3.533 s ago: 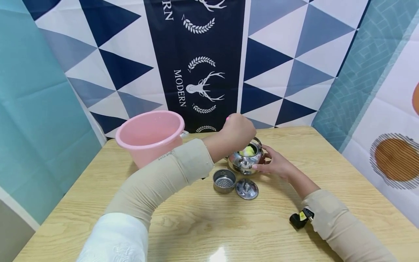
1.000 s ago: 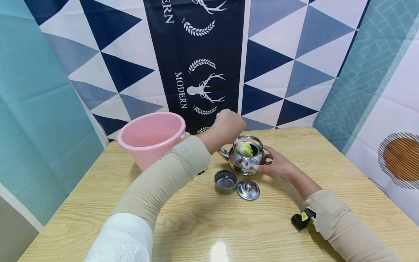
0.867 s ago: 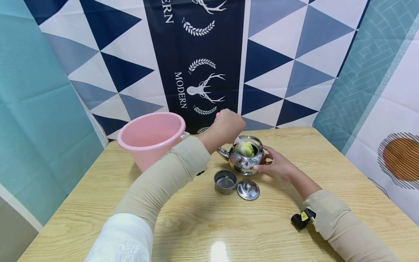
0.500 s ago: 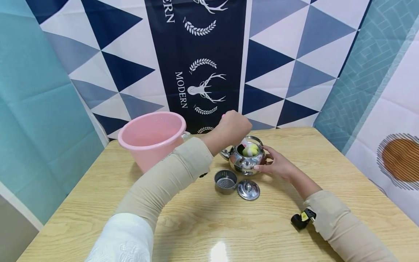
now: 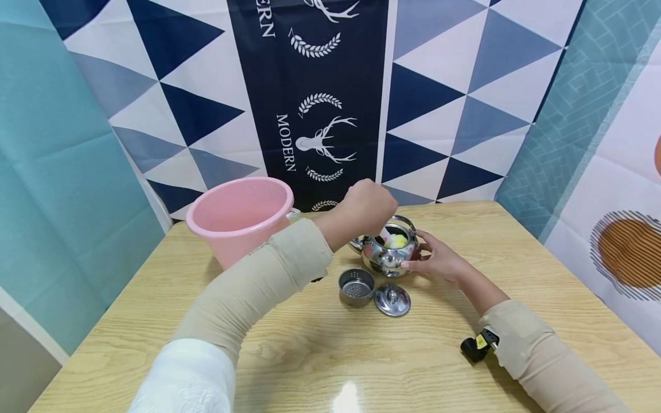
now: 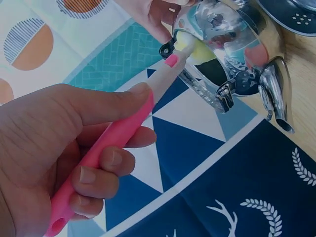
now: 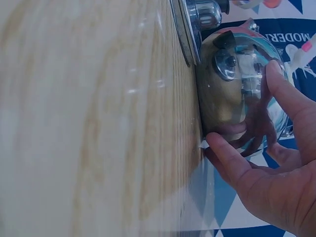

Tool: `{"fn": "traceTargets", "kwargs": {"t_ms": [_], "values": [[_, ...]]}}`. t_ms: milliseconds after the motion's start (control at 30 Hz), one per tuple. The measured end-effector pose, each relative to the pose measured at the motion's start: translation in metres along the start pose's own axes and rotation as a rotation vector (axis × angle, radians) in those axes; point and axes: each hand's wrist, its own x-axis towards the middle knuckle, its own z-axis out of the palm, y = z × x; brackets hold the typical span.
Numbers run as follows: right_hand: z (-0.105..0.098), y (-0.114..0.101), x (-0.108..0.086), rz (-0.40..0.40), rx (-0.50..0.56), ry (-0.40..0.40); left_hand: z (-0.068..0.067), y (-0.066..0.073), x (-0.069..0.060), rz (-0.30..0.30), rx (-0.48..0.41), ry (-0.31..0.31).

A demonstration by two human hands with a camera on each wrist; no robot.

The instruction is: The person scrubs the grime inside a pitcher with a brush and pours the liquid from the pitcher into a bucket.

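In the left wrist view my left hand (image 6: 74, 133) grips the pink handle of a sponge brush (image 6: 126, 131), thumb along it and fingers curled round. Its white neck leads into the open mouth of a shiny steel teapot (image 5: 384, 264), where the yellow sponge head (image 5: 398, 241) partly shows. My right hand (image 5: 439, 258) holds the teapot's right side, thumb and fingers spread round its rounded body (image 7: 229, 94). The teapot stands on the table with its handle raised. In the head view, my left hand hides part of the spout and the brush handle.
A perforated steel strainer cup (image 5: 356, 287) and the teapot lid (image 5: 391, 300) lie in front of the teapot on the wooden table (image 5: 310, 355). A pink bucket (image 5: 240, 226) stands at the back left. Patterned sheets (image 5: 439, 86) hang behind.
Over the last few seconds the left hand shifts left, then back right, moving the brush inside the teapot. The sponge head now sits lower in the mouth. The right hand keeps its hold.
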Motion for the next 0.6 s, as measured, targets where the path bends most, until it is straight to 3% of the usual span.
{"fn": "traceTargets", "kwargs": {"t_ms": [333, 600], "values": [[-0.002, 0.001, 0.002, -0.006, -0.007, 0.004, 0.003, -0.006, 0.0, -0.033, 0.048, -0.048], [-0.001, 0.003, 0.0, -0.001, -0.003, 0.007, 0.015, -0.013, 0.005, -0.042, 0.027, -0.027]]}}
